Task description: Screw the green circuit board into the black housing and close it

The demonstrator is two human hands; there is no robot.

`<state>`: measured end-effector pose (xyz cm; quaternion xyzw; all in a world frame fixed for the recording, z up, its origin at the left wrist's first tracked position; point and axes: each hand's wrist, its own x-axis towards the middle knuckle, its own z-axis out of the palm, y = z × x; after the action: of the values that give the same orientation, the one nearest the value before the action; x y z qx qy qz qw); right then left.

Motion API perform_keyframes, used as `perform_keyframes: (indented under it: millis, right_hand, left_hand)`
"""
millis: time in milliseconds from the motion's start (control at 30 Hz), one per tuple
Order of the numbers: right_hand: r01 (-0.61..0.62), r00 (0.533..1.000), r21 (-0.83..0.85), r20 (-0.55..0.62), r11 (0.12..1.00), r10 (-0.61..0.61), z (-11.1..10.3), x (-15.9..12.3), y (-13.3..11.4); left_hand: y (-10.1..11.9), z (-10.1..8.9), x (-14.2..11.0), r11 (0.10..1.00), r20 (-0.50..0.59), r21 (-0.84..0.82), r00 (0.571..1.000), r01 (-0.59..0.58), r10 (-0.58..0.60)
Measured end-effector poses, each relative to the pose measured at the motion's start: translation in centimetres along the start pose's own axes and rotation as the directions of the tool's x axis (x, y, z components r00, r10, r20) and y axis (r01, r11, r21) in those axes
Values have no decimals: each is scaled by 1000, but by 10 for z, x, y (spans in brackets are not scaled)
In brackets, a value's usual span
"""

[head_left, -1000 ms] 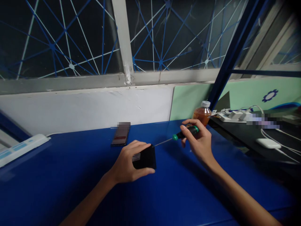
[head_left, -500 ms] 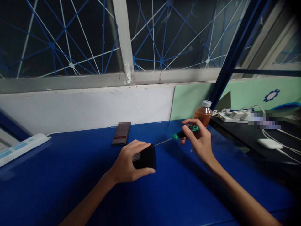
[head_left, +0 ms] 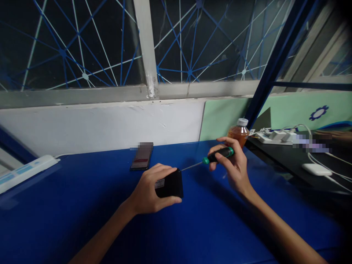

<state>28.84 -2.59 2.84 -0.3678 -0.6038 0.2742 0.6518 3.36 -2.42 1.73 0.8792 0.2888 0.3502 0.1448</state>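
Note:
My left hand point(head_left: 150, 190) grips a small black box point(head_left: 172, 184) with a pale label, holding it on the blue tabletop point(head_left: 82, 205). My right hand point(head_left: 233, 165) is closed round the black and green handle of a screwdriver point(head_left: 214, 157). Its thin metal shaft slants down to the left, and the tip meets the upper right corner of the black box. Both forearms reach in from the bottom edge.
A dark phone point(head_left: 142, 156) lies flat near the wall. A bottle of amber liquid with a white cap point(head_left: 238, 132) stands behind my right hand. A white power strip point(head_left: 24, 170) lies at the left. Power strips, cables and a white charger point(head_left: 313, 168) cover the black desk at right.
My right fingers have shifted on the screwdriver handle, turning it slightly. The left hand and the black box have stayed put.

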Motion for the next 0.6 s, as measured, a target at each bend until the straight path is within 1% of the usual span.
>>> perform_keyframes:
  millis: [67,100,200,267,333,433,467,533,600]
  right_hand:
    - [-3,1000,52,17,999,2,1,0,0]
    - [-9,1000,47,-1,999,9,1,0,0]
    - [-31,993,-77,-113,997,22,2,0,1]
    - [-31,986,-175,-167,984,1,2,-1,2]
    - [-20,989,-191,-150,981,-10,1,-2,3]
    - [15,998,-83,-66,996,-21,0,-2,2]
    - [21,998,-59,-56,998,-24,0,-2,2]
    - [24,996,-78,-89,997,-31,2,-2,1]
    - [7,988,-149,-152,989,-30,3,-2,-1]
  left_hand:
    - [0,1,0,1000,1,3,1000,2,-2]
    - [0,1,0,1000,5,4,1000,4,-4]
    - [0,1,0,1000,18,5,1000,10,-10]
    - [0,1,0,1000,16,5,1000,6,-6]
    - [0,1,0,1000,12,2,1000,2,-2]
    - [1,0,0,1000,10,-1,1000,3,-3]
    - [1,0,0,1000,9,-1,1000,5,-5]
    - [2,0,0,1000,13,-2,1000,9,-9]
    - [3,-1,0,1000,17,-3,1000,12,-12]
